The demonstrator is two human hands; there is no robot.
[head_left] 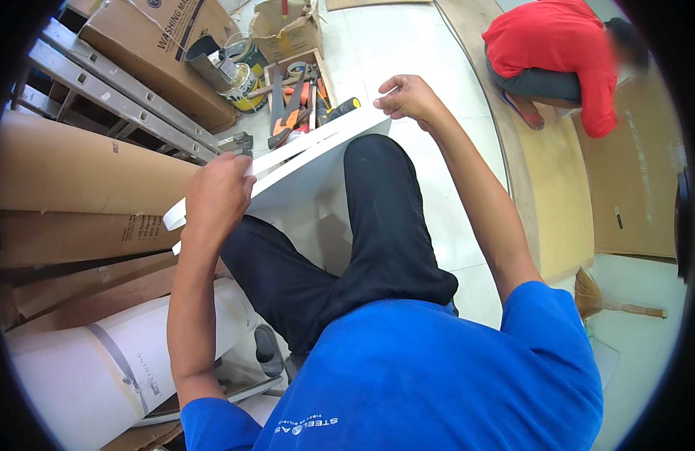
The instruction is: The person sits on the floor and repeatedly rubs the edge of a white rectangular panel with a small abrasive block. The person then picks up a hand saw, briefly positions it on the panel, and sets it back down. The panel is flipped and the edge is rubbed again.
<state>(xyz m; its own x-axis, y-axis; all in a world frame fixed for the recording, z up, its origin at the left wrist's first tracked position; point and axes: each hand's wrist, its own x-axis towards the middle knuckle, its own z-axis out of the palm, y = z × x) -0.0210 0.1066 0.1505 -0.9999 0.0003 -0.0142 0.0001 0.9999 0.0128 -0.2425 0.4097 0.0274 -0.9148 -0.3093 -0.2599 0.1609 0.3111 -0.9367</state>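
Note:
A white panel (306, 180) leans against my knees, its long edge facing up. Along that edge runs a thin white strip (276, 155), with a narrow gap between the two. My left hand (218, 194) is closed over the strip and the panel's edge near the left end; its palm side is hidden. Beyond this hand the strip's left end (174, 216) curls away loose. At the far right corner my right hand (409, 99) pinches the strip's other end between thumb and fingers, with the remaining fingers bent.
An open toolbox (317, 64) with saws and other hand tools stands just past the panel. Paint cans (246, 86), a cardboard box (155, 56) and a metal ladder (122, 94) crowd the left. A co-worker in red (550, 45) crouches at far right by large boards (633, 165).

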